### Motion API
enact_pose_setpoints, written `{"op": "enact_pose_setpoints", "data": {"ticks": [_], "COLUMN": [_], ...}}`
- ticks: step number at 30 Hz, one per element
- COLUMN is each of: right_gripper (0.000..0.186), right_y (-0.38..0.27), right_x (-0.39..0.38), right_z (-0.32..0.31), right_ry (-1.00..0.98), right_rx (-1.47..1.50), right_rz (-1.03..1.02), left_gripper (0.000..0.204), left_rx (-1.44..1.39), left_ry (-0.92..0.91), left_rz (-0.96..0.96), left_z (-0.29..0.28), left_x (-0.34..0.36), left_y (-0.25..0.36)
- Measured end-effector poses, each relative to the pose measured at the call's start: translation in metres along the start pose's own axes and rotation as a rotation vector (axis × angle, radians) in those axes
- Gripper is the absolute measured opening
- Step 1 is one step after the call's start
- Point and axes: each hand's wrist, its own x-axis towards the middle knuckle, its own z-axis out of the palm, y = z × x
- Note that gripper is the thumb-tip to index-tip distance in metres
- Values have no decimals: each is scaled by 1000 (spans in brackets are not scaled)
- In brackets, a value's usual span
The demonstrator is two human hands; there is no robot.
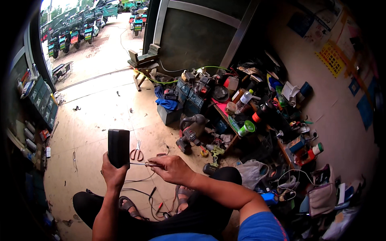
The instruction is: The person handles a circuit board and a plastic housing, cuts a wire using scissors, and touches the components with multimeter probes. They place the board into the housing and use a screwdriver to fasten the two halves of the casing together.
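A black rectangular box-shaped case [119,145] stands upright in my left hand [112,172], which grips its lower end. My right hand [173,169] is closed around the handle of a screwdriver [138,163]. The thin metal shaft points left, and its tip meets the lower right side of the case. Whether the tip sits in a screw or a seam is too small to tell. Beyond my hands, a pair of scissors [136,152] with reddish-brown handles lies on the floor. Dark cables [140,189] and a red-tipped probe lead [159,208] lie between my feet.
To the right, a cluttered bench holds a clear bottle [244,98], a green cup [247,128] and many tools. Power drills [213,158] lie on the floor by my right knee. A small wooden stool [144,60] stands near the doorway; drawer cabinets [40,100] line the left wall.
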Motion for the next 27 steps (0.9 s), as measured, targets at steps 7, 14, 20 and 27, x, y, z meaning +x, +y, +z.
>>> {"op": "enact_pose_setpoints", "data": {"ticks": [7, 14, 20, 27], "right_gripper": [31, 39, 29, 16], "right_y": [-4, 5, 0, -5], "right_x": [-3, 3, -4, -10], "right_z": [-1, 2, 6, 5], "right_ry": [121, -442, -44, -212], "right_rx": [-92, 820, -251, -367], "right_rz": [-91, 907, -250, -279], "left_gripper": [66, 65, 68, 65], "left_rx": [27, 79, 33, -30], "left_ry": [2, -13, -151, -181], "left_rz": [16, 12, -46, 70], "left_z": [-1, 1, -4, -6], "left_x": [-2, 2, 1, -7], "left_y": [8, -1, 2, 9]}}
